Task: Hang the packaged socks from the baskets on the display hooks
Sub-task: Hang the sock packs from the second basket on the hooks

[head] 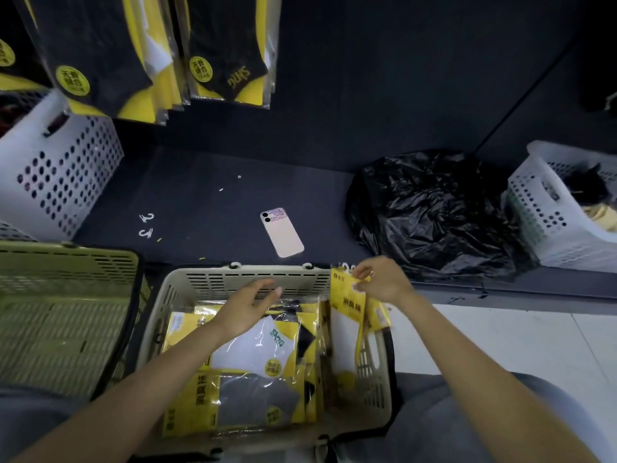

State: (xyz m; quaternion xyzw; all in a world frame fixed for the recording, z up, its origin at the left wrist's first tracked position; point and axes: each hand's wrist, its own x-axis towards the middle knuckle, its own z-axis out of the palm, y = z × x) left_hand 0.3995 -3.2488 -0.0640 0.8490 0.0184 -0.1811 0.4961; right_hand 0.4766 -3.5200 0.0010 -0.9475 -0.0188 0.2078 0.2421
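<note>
At the far right corner of the beige basket (267, 275), our right hand (384, 282) pinches the top edge of a yellow sock pack (345, 315). The pack stands upright along the basket's right wall, its top above the rim, with another yellow pack just behind it. Our left hand (248, 305) hovers over the far half of the basket, fingers loosely spread and holding nothing. Beneath it, more packaged socks (253, 352) lie flat and overlapping in the basket, yellow cards with white, grey and black socks under clear film.

To the left, a green basket (66, 315) sits just beside the beige one. Beyond both runs a dark shelf (200, 202), where a pale phone (282, 233) lies face down. On the shelf's right sits a crumpled black plastic bag (430, 212), touching a white perforated basket (561, 222). A second white basket (60, 172) stands at the far left. Above it, hung sock packs (117, 55), black socks on yellow cards, hang in rows against the dark wall.
</note>
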